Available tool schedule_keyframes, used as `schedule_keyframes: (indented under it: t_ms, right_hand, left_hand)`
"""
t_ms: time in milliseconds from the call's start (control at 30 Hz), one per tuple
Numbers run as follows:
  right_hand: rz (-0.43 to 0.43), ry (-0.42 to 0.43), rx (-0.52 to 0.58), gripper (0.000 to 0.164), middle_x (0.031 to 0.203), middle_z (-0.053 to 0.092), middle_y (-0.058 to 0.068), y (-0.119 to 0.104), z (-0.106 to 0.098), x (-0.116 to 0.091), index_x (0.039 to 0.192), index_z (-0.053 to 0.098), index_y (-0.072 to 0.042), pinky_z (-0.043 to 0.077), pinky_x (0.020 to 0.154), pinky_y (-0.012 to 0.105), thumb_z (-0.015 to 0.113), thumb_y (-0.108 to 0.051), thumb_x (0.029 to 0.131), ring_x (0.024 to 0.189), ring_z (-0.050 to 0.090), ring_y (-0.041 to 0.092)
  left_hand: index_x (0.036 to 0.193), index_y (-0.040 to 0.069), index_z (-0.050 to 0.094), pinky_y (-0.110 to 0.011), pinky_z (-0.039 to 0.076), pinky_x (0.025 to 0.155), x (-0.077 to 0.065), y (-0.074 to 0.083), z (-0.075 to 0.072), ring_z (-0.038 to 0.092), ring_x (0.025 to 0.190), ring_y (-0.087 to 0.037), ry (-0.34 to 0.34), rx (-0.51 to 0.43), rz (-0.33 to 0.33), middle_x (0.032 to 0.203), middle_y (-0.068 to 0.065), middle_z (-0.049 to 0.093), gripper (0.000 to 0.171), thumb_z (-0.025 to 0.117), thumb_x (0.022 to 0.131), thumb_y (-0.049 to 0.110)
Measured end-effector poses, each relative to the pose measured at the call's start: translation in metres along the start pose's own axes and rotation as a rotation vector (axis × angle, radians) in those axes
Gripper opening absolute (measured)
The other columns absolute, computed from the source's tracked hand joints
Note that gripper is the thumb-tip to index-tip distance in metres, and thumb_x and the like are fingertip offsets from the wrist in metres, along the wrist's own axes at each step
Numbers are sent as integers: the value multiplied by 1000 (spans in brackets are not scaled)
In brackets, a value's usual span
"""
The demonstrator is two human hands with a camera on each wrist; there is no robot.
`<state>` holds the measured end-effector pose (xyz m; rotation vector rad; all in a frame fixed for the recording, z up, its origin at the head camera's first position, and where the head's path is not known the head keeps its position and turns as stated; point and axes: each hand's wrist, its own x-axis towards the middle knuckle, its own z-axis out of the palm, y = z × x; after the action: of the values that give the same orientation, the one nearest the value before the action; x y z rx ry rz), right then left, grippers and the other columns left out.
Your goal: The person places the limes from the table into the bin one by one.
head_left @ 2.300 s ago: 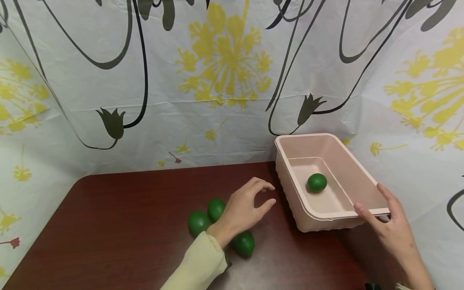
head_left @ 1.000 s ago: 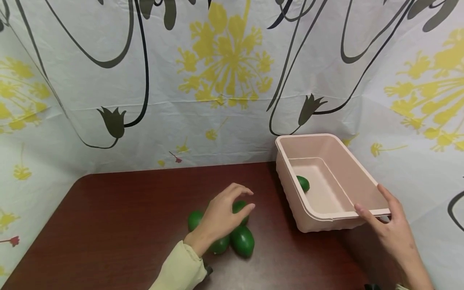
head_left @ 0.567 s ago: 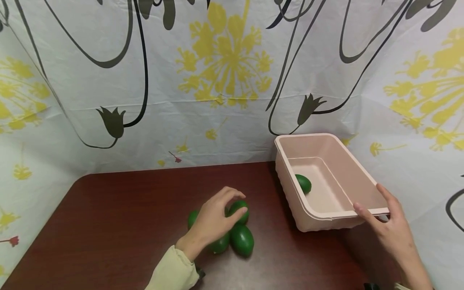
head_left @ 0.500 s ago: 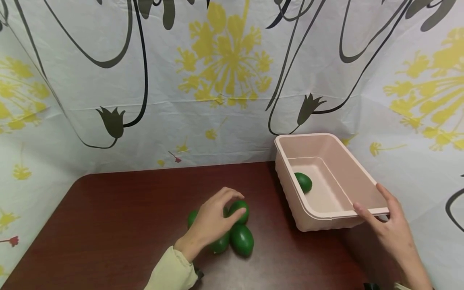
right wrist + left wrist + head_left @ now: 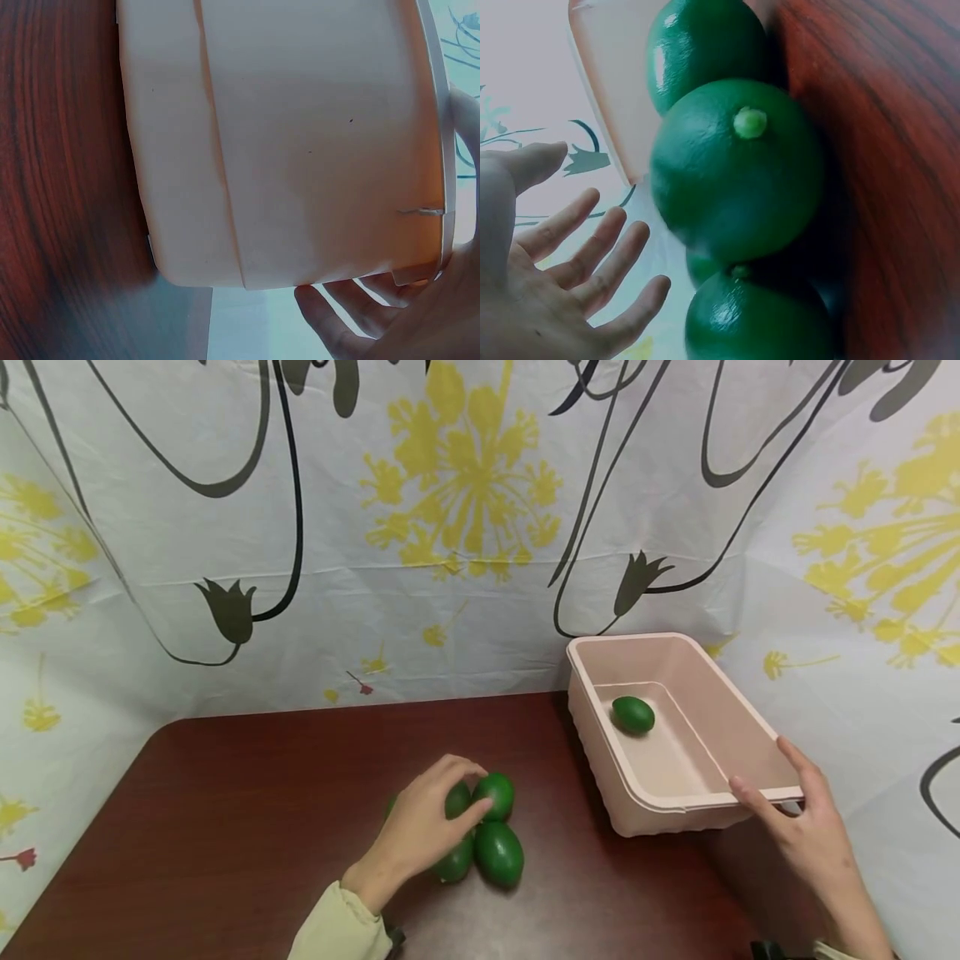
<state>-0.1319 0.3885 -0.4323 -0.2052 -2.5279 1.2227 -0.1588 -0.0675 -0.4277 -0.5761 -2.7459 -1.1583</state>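
My left hand (image 5: 416, 827) hovers over several green limes clustered on the table, its fingers loosely bent. One lime (image 5: 495, 796) shows just beyond its thumb and fingertips, another lime (image 5: 500, 854) lies nearer me, and others are partly hidden under the hand. The left wrist view has the spread fingers (image 5: 604, 274) apart from a close lime (image 5: 735, 169) with a pale stem nub. At the right, my right hand (image 5: 813, 835) holds the near right corner of a pale pink plastic bin (image 5: 600, 768), thumb over the rim. Inside the bin rests a single lime (image 5: 633, 715).
The dark red-brown wooden table (image 5: 262, 827) carries the limes and bin. A white cloth (image 5: 450, 635) with yellow and grey floral prints hangs behind the table and along both sides. The bin stands close to the cloth at the back right.
My left hand has come away from the bin, leftward and down over the limes. In the bin the lime rolled to the left wall, then back toward the middle. My right hand stays put.
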Motion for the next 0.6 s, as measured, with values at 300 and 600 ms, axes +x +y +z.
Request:
schedule_keyframes:
  t_ms: [300, 600]
  right_hand:
    - [-1, 7, 2, 87, 174, 10, 23, 1, 0, 0, 167, 15, -35, 6, 124, 16, 68, -31, 99, 158, 14, 35]
    - [9, 6, 7, 87, 174, 10, 21, 0, 0, 0, 167, 14, -37, 6, 122, 13, 68, -31, 99, 159, 15, 33]
  left_hand:
    - [127, 32, 68, -42, 56, 101, -8, -3, -5, 67, 120, -15, 0, 38, 1, 127, 19, 64, 37, 78, 93, 43]
    - [129, 33, 66, -46, 54, 105, -16, -8, -9, 64, 125, -14, -20, 49, -21, 129, 18, 64, 45, 78, 90, 52]
